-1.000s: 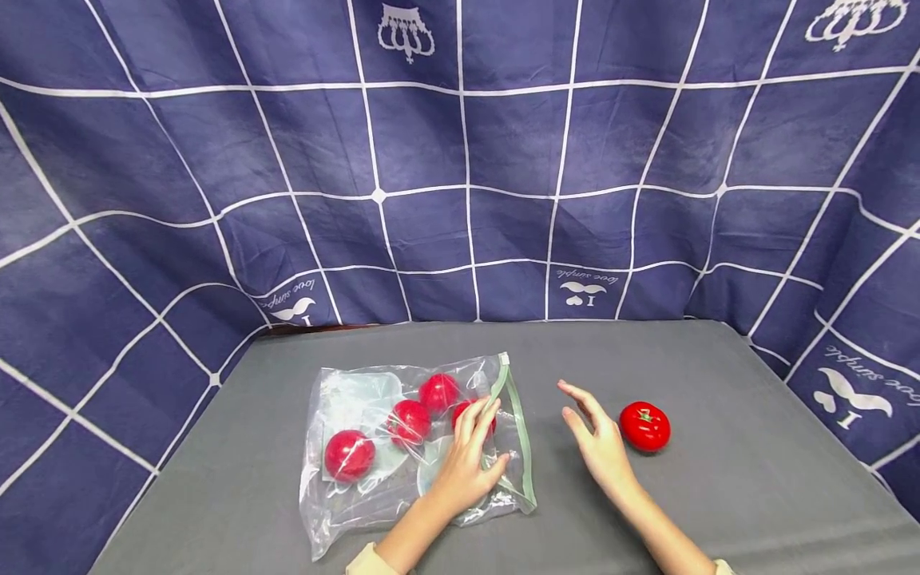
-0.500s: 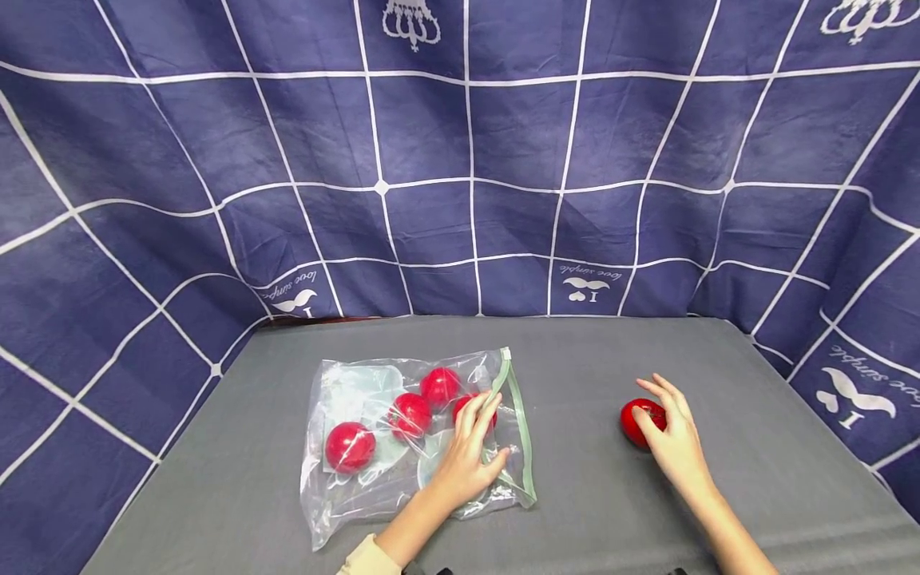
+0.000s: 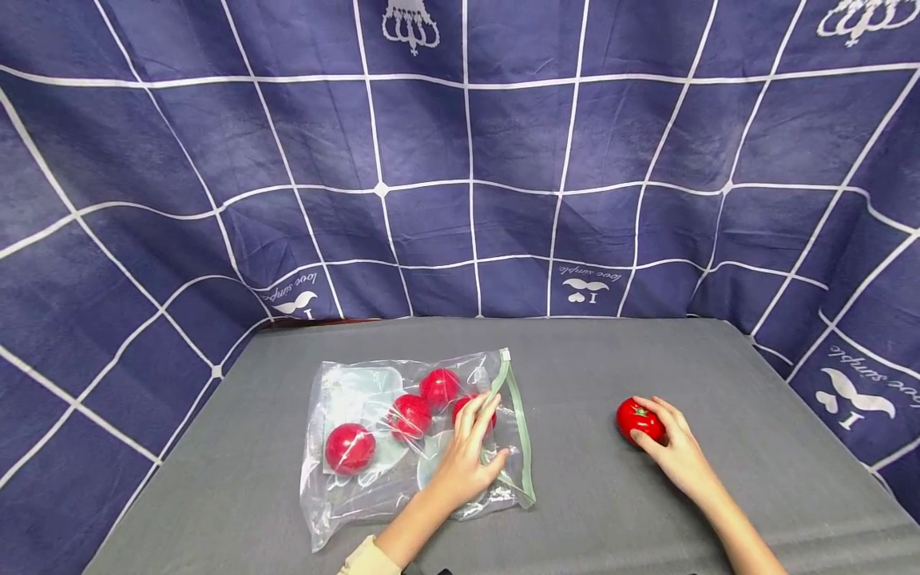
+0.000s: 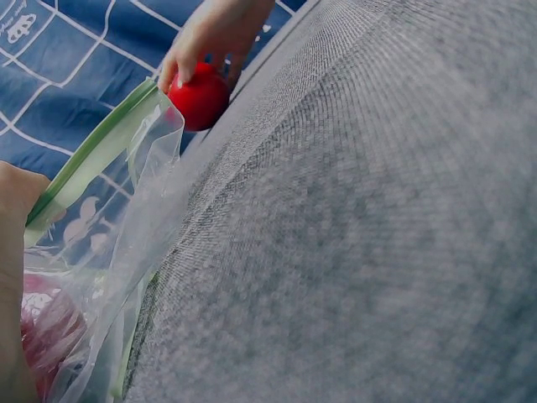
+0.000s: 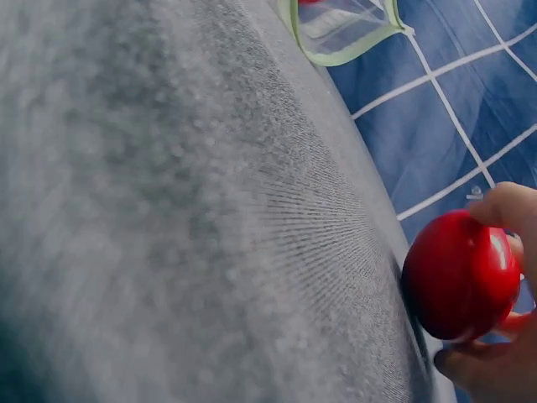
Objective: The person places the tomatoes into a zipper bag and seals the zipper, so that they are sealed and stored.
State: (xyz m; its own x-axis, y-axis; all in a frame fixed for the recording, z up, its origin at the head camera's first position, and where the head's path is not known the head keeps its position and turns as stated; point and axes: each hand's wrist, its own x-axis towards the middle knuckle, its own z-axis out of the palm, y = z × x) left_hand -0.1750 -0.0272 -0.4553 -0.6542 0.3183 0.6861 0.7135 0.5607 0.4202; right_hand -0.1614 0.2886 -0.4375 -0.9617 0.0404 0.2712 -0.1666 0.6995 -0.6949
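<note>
A clear zip bag with a pale green zip strip lies on the left half of the table, several red tomatoes inside it. At its mouth, my left hand holds the upper edge, fingers over one tomato and thumb spread to the side. The left wrist view shows the raised zip strip by that hand and the mouth gaping. Off to the right, my right hand grips a loose red tomato with a green stem top. Fingers and thumb reach around this tomato in the right wrist view.
A grey cloth covers the table. Behind and at both sides hangs a navy curtain with white grid lines. Grey table surface lies between the bag's mouth and the loose tomato.
My right hand has moved right from beside the bag to the loose tomato and closed its fingers around it. My left hand and the bag have stayed in place.
</note>
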